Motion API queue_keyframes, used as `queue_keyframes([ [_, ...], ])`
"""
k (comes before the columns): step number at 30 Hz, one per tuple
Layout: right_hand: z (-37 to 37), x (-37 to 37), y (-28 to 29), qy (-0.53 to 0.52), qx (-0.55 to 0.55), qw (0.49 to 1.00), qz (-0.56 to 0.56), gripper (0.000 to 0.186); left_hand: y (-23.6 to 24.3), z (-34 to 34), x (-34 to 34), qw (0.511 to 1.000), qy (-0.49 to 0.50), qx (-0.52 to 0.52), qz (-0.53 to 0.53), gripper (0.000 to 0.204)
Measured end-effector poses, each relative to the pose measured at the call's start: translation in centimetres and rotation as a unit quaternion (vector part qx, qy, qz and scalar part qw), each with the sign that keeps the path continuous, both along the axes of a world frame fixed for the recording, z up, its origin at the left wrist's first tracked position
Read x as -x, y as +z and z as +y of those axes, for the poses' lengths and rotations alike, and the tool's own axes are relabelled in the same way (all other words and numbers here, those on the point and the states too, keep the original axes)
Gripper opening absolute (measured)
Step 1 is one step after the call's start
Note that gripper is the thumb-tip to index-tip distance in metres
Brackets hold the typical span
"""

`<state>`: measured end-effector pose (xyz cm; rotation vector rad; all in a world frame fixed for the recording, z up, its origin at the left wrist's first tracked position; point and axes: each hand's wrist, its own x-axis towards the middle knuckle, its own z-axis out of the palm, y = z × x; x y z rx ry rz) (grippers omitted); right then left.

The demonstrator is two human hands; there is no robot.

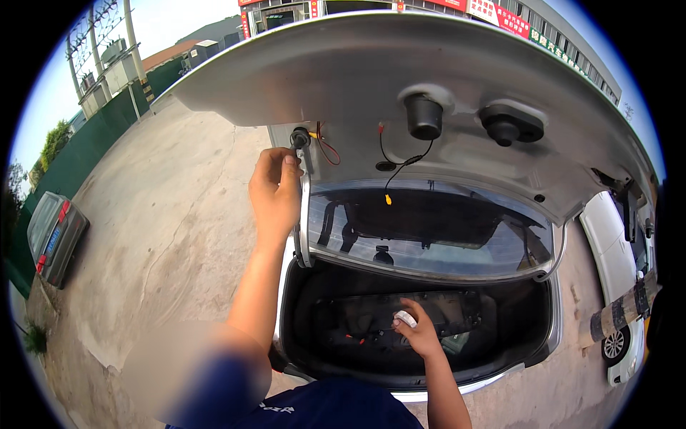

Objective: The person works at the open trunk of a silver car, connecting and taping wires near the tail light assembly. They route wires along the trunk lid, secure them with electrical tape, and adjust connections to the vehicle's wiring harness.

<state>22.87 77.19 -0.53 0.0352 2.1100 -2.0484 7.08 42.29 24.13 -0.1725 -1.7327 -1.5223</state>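
My left hand (275, 182) is raised to the underside of the open silver trunk lid (343, 64), fingers closed on a black fitting (299, 141) beside the left hinge, where red and yellow wires (325, 150) come out. My right hand (418, 332) is over the dark trunk well, gripping a small white object (404, 318), possibly a roll of tape. A black cable (407, 161) with red and yellow plugs hangs from the lid near two black housings (423, 114). A black trim panel (450, 311) lies in the trunk.
The trunk's rim (282, 322) surrounds the well, below the rear window (457, 229). Concrete ground (164, 243) extends left to a grey car (57, 236) and a green wall. A white car (607, 272) and a striped post (614, 314) stand close on the right.
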Motion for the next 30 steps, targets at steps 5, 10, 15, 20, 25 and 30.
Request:
queue_keyframes([
  [5, -2.4, 6.0, 7.6, 0.073, -0.09, 0.984, 0.137, 0.055, -0.5, -1.1, 2.8, 0.995, -0.08, -0.014, -0.05, 0.022],
  [10, -3.5, 11.0, 15.2, 0.047, -0.052, 0.975, 0.21, 0.065, -2.3, 0.3, 4.7, 0.99, -0.118, -0.034, -0.063, 0.023],
  [15, -4.1, 14.7, 21.6, 0.037, -0.055, 0.97, 0.233, 0.07, -4.4, -0.8, 7.4, 0.997, -0.05, 0.001, -0.065, 0.029],
  [20, -5.0, 18.7, 23.0, 0.059, -0.067, 0.977, 0.194, 0.082, -3.0, 0.2, 8.1, 0.995, 0.009, 0.075, -0.059, 0.04],
  [25, -7.2, 21.1, 23.7, 0.133, -0.029, 0.966, 0.219, 0.08, -2.8, -0.8, 10.6, 0.964, 0.106, 0.243, -0.007, 0.035],
  [30, -7.7, 21.4, 24.9, 0.151, 0.165, 0.944, 0.242, 0.073, -3.5, -1.2, 10.5, 0.948, 0.132, 0.287, 0.049, 0.028],
])
